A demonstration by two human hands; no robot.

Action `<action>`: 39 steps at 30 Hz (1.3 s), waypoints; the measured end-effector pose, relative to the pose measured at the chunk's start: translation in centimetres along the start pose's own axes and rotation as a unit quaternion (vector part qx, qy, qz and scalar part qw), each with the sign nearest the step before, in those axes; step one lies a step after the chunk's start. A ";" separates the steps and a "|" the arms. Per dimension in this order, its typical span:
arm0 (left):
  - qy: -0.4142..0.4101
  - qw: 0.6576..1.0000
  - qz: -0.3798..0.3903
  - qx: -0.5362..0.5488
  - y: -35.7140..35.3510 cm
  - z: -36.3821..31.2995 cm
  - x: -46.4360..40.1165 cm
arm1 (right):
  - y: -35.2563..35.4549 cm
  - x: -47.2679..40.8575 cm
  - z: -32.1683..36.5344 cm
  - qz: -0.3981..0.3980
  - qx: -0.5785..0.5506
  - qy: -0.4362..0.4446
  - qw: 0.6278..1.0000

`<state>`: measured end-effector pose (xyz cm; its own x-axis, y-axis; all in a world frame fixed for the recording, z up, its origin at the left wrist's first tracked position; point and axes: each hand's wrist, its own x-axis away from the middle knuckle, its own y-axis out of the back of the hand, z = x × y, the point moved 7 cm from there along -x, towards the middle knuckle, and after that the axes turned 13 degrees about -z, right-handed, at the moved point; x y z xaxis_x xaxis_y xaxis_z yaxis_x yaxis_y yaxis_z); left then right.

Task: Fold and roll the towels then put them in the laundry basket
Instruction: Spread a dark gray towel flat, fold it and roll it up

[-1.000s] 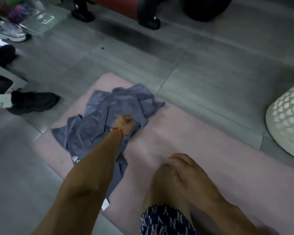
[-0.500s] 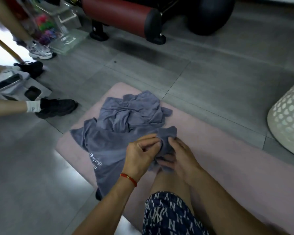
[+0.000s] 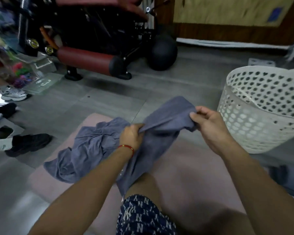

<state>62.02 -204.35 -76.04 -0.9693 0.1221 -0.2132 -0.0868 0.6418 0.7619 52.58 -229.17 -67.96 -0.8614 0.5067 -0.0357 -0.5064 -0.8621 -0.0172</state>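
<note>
I am pinching the grey towel point(image 3: 165, 116) mid-frame with left hand point(image 3: 131, 135) and right hand point(image 3: 206, 122); its trailing bulk is risking a crooked fold

Grey-blue towels and a white laundry basket

One grey-blue towel point(image 3: 161, 126) is lifted off the pink mat point(image 3: 185, 167), stretched along its top edge and hanging down to the knee. A second towel point(image 3: 85, 150) of the same colour lies crumpled on the mat's left part. The laundry basket point(image 3: 261, 114), white with heart-shaped holes, stands tilted to the right.
</note>
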 end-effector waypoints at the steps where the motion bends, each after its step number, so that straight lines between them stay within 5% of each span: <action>1: -0.019 1.000 -0.012 0.013 0.8 -2.4 -0.7 | 1.8 0.2 1.0 -0.010 0.041 0.025 0.999; 6: -0.114 0.993 -0.026 0.028 2.6 -12.4 -1.0 | 9.9 2.9 2.7 -0.051 0.276 0.136 0.950; 12: -0.256 0.966 0.027 -0.021 -2.2 -18.7 3.2 | 17.2 6.8 -0.4 -0.056 0.419 0.098 0.901; 14: -0.268 0.952 0.122 -0.087 -6.9 -17.4 6.1 | 19.5 7.9 -4.0 -0.028 0.453 0.041 0.890; 17: -0.282 0.887 0.309 -0.196 -14.7 -12.4 13.3 | 22.4 11.0 -11.9 0.010 0.499 -0.074 0.863; 21: -0.241 0.782 0.539 -0.200 -22.3 -4.8 23.3 | 23.0 17.0 -24.3 0.128 0.586 -0.269 0.753; 23: -0.212 0.810 0.514 -0.187 -24.7 -2.5 24.1 | 23.2 18.7 -28.4 0.085 0.608 -0.302 0.729; 26: -0.243 0.839 0.432 -0.224 -27.8 -1.0 22.4 | 23.2 19.3 -32.6 -0.041 0.585 -0.281 0.760; 30: -0.348 0.795 0.415 -0.273 -32.0 -2.7 20.6 | 21.9 19.9 -37.9 -0.089 0.531 -0.263 0.801; 33: -0.363 0.775 0.441 -0.271 -35.5 -4.7 19.6 | 20.7 20.5 -39.4 -0.114 0.586 -0.232 0.768; 39: -0.595 0.666 0.341 -0.294 -34.9 -8.8 22.4 | 18.8 24.1 -38.0 -0.270 0.589 0.012 0.762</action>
<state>41.34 -230.67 -101.97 0.0083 0.9712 0.2380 -0.1324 -0.2348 0.9630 23.86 -233.29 -107.16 -0.5219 0.7736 -0.3594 -0.4824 0.0798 0.8723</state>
